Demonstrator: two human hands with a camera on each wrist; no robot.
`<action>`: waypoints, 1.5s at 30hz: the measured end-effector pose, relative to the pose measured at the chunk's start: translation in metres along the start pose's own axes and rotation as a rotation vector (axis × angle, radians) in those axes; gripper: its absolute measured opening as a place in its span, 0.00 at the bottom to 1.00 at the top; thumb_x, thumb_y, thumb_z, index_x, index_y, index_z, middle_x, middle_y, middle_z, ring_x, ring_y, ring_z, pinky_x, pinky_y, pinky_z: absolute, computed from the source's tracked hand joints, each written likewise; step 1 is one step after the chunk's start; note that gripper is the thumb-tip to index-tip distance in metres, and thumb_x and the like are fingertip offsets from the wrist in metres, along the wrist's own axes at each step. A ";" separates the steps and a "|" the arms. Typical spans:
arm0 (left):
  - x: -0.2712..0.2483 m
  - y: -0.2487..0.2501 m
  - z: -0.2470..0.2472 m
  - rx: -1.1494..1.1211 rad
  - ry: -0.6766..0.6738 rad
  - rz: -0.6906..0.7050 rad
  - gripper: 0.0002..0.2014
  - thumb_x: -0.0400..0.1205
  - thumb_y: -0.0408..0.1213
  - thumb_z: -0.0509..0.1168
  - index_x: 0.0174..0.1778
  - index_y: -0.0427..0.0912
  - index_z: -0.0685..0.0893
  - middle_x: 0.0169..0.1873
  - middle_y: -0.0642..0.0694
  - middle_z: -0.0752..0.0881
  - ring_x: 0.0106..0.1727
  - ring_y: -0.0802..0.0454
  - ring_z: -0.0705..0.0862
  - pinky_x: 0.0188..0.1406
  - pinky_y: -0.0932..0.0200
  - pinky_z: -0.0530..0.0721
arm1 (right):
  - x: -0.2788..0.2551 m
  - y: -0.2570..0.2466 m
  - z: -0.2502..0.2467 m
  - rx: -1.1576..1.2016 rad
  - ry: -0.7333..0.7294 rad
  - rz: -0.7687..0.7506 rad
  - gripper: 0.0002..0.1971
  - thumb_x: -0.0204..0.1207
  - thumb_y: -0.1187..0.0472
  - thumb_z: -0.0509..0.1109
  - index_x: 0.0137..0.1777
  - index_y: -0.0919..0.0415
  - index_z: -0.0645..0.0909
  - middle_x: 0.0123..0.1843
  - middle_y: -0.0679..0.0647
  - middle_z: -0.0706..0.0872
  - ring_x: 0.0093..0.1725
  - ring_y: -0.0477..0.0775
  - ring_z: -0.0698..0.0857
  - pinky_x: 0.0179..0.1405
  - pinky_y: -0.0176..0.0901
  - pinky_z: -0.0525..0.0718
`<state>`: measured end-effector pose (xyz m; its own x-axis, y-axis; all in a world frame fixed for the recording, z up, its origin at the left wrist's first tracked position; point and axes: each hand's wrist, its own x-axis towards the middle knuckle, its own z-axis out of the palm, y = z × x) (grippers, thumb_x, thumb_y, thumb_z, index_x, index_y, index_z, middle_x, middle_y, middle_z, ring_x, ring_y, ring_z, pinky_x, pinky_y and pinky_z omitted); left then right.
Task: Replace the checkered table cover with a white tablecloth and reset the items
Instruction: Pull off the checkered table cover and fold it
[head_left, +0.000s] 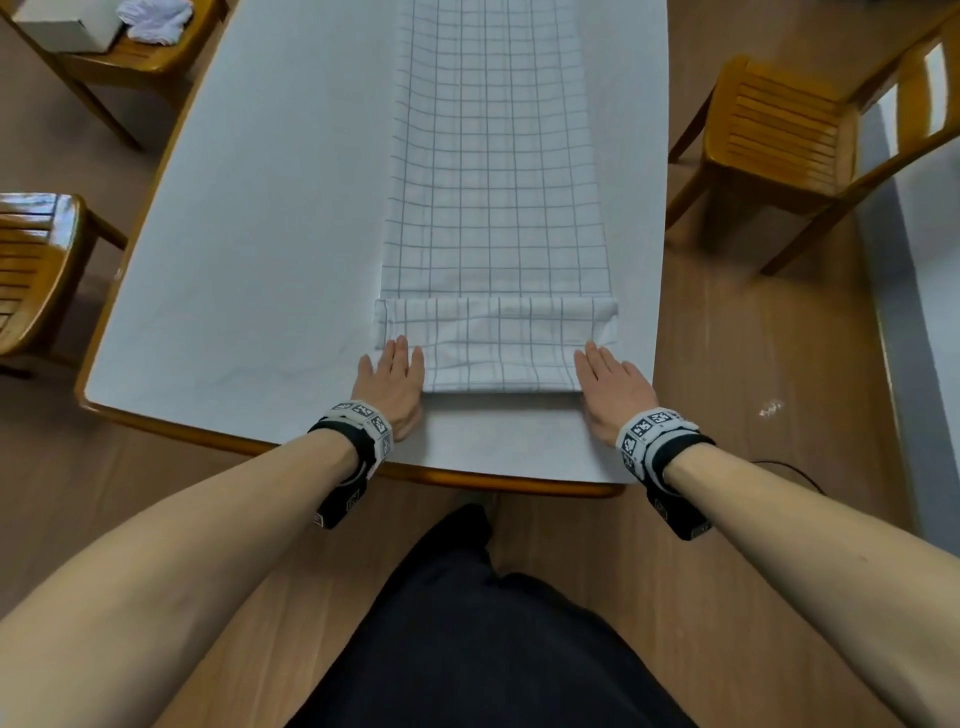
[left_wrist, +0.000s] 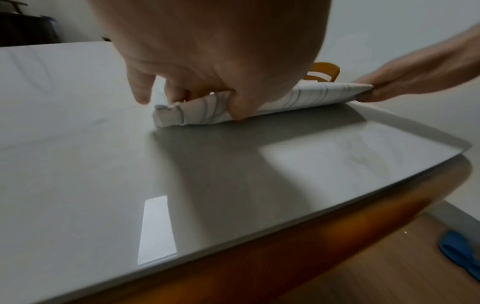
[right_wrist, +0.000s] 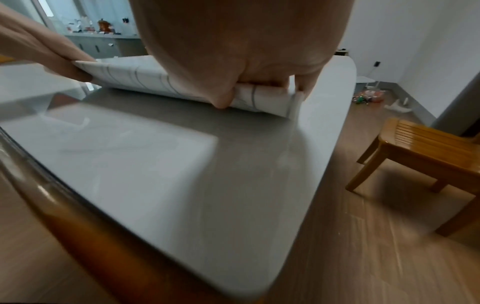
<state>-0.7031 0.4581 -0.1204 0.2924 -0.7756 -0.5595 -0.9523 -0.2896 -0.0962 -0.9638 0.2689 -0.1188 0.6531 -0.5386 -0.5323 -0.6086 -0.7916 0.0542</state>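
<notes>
Head view: two hands, left hand (head_left: 393, 383) and right hand (head_left: 613, 387), grip one checkered cover (head_left: 498, 208).

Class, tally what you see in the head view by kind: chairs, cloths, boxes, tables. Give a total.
Chairs: 3
Cloths: 2, checkered cover and crumpled white cloth
Boxes: 1, white box
Tables: 1
Total: 7

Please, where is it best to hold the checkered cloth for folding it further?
Probably at the two near corners of the folded end of the checkered cloth, from the near side, left hand and right hand apart: the strip is long, and both already grip there.
</notes>
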 end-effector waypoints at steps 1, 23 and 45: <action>-0.007 -0.001 0.000 -0.030 0.003 0.021 0.34 0.87 0.40 0.52 0.86 0.35 0.44 0.85 0.32 0.43 0.86 0.35 0.46 0.82 0.33 0.57 | -0.008 0.002 0.001 0.030 0.000 0.010 0.36 0.87 0.60 0.56 0.88 0.60 0.41 0.90 0.58 0.42 0.88 0.59 0.47 0.85 0.60 0.55; -0.078 -0.029 -0.055 -0.518 0.371 -0.055 0.21 0.83 0.61 0.60 0.43 0.45 0.80 0.36 0.48 0.85 0.40 0.46 0.83 0.35 0.55 0.77 | -0.080 0.025 -0.049 0.606 0.371 0.157 0.11 0.81 0.42 0.67 0.50 0.48 0.76 0.44 0.44 0.82 0.43 0.49 0.82 0.42 0.45 0.79; 0.029 -0.055 -0.052 -0.528 0.356 0.003 0.32 0.82 0.39 0.66 0.82 0.41 0.64 0.84 0.42 0.59 0.85 0.44 0.55 0.74 0.48 0.72 | 0.021 0.025 -0.049 0.590 0.192 0.268 0.38 0.80 0.62 0.68 0.87 0.56 0.53 0.89 0.53 0.48 0.85 0.60 0.61 0.80 0.53 0.68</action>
<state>-0.6377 0.4220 -0.0883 0.3876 -0.8893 -0.2427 -0.8081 -0.4545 0.3748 -0.9432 0.2235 -0.0869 0.4805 -0.7793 -0.4024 -0.8693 -0.3624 -0.3362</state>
